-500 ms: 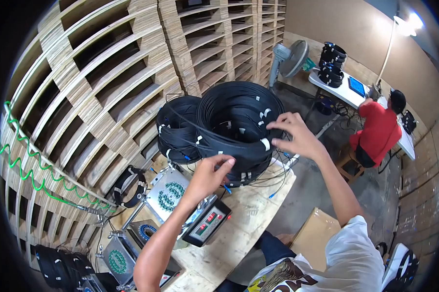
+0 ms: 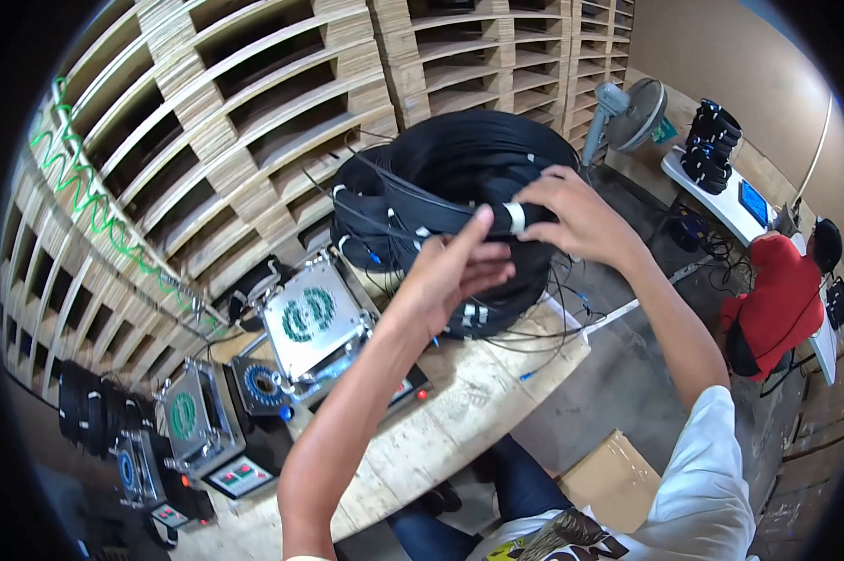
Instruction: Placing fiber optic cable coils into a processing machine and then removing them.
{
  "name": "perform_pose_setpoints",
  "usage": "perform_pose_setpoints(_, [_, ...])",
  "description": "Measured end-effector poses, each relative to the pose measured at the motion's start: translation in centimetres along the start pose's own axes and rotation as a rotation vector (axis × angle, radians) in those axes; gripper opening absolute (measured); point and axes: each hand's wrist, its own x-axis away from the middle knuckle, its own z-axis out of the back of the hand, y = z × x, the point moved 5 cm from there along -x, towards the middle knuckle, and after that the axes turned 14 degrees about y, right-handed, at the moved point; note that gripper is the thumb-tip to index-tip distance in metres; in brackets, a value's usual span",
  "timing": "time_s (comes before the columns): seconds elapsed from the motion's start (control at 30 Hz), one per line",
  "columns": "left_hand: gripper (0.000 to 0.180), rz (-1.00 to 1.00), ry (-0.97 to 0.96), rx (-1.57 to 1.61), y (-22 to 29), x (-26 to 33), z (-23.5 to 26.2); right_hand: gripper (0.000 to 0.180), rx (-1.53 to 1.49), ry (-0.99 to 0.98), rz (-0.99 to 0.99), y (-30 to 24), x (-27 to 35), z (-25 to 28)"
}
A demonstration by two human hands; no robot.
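A tall stack of black cable coils [image 2: 478, 140] stands on the wooden bench, its strands bound at places with white tape. My right hand [image 2: 586, 220] grips the near right rim of the upper cable coil, thumb and fingers on either side beside a white tape band [image 2: 516, 218]. At the coil's near side is my left hand [image 2: 445, 276], open, its thumb raised and its fingers stretched apart. Whether its fingertips touch the cable I cannot tell. Loose cable ends with blue connectors [image 2: 527, 376] hang over the bench.
Metal-topped machines with green connector rings [image 2: 310, 313] line the bench [image 2: 469, 393] at left. Wooden pallets [image 2: 282, 93] rise behind. A fan [image 2: 632, 112] stands at back right, near a person in red [image 2: 772, 304] at a white table. A cardboard box [image 2: 614, 477] lies below.
My view has turned, so the scene sits further right. My right hand has closed onto the coil's rim by the white tape. My left hand has opened its fingers beside the coil.
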Motion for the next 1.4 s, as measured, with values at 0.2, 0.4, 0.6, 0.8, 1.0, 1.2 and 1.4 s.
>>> perform_pose_setpoints(0.2, [0.029, -0.146, 0.403, 0.526, 0.7, -3.1, -2.5, 0.046, 0.012, 0.106, 0.012, 0.2, -0.3, -0.3])
perform_pose_setpoints(0.4, [0.009, -0.077, 0.392, 0.852, 1.9, -5.8, -2.8, 0.037, 0.099, 0.699, 0.129, -2.5, 3.8, 2.6])
perform_pose_setpoints(0.6, [0.009, -0.171, 0.451, 1.116, 3.2, -6.8, -2.1, 0.067, -1.383, 0.475, -1.002, -1.7, 7.5, -4.2])
perform_pose_setpoints(0.8, [0.012, -0.225, 0.267, 1.078, 4.9, -4.8, -4.1, 0.054, -1.857, 0.856, -1.166, 5.6, 2.5, -3.9])
perform_pose_setpoints(1.0, [0.016, -0.315, -0.088, 0.981, 6.8, -2.4, -3.4, 0.052, -1.743, 0.769, -1.196, 6.9, -0.5, -0.2])
perform_pose_setpoints(1.2, [0.016, -0.407, -0.227, 0.655, 6.5, 1.1, -1.5, 0.046, -1.351, 0.682, -1.091, 6.6, 0.4, 3.0])
perform_pose_setpoints(1.4, [0.014, -0.474, -0.177, 0.539, 3.6, 5.2, 2.6, 0.021, -1.194, 0.781, -0.900, 3.7, 0.5, 3.2])
